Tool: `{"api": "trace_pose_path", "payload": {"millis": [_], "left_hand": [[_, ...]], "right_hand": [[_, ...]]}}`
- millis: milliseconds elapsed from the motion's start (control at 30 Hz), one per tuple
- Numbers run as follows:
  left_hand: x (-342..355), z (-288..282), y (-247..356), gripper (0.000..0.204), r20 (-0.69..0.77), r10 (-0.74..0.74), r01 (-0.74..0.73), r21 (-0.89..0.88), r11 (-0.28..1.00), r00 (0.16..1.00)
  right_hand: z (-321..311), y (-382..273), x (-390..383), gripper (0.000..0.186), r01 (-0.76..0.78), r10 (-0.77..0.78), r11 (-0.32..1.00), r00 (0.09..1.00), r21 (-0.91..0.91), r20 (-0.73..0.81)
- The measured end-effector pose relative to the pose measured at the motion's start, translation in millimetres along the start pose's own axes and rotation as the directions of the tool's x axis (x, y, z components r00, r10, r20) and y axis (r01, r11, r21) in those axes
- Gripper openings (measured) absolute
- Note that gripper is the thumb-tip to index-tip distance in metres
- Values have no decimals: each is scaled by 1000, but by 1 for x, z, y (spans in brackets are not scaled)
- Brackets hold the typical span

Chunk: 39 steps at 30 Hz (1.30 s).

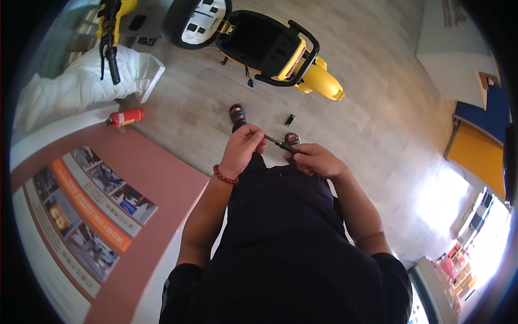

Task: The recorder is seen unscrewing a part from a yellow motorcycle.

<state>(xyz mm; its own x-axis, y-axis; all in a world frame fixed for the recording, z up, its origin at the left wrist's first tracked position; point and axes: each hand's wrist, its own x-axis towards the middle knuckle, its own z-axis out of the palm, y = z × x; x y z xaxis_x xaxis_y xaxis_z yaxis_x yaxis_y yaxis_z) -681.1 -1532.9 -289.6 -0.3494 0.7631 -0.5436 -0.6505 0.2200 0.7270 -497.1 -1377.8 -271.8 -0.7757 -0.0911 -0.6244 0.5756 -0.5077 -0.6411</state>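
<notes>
In front of my waist I hold a slim screwdriver [278, 142] with a dark handle and a metal shaft. My right hand [314, 160] is wrapped round its handle. The fingers of my left hand [244, 147], below a red bead bracelet [225, 174], pinch the far end of the shaft and hide its tip. Beyond my hands stands a yellow electric scooter [318, 81] with its seat [200, 24] flipped up, so the black storage well [253, 40] under it lies uncovered. A small black object [290, 120] lies on the floor near my right foot; its kind is unclear.
A red fire extinguisher [127, 117] is at the left, by a reddish-brown display panel [162, 167]. Behind it a white-covered bulky thing [81, 78] sits near a handlebar grip [112, 65]. White, blue and yellow furniture [475, 156] stands at the right.
</notes>
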Motion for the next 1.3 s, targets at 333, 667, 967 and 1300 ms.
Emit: {"api": "trace_pose_path", "payload": {"millis": [333,667,967,1300], "left_hand": [[105,-84,42,8,254,-247,171,285,943,935],[225,-83,14,24,275,-294,180,374,910,915],[262,-78,-14,25,303,125,-311,706,637,945],[269,-77,-37,28,324,201,-379,722,579,924]], "right_hand": [[21,-16,81,28,64,47,940,949,335,-313],[-63,-46,133,23,250,-211,964,484,-97,-849],[-117,-70,172,24,-69,-427,891,213,-450,-879],[-133,-82,200,24,-233,-561,756,250,-611,-789]]}}
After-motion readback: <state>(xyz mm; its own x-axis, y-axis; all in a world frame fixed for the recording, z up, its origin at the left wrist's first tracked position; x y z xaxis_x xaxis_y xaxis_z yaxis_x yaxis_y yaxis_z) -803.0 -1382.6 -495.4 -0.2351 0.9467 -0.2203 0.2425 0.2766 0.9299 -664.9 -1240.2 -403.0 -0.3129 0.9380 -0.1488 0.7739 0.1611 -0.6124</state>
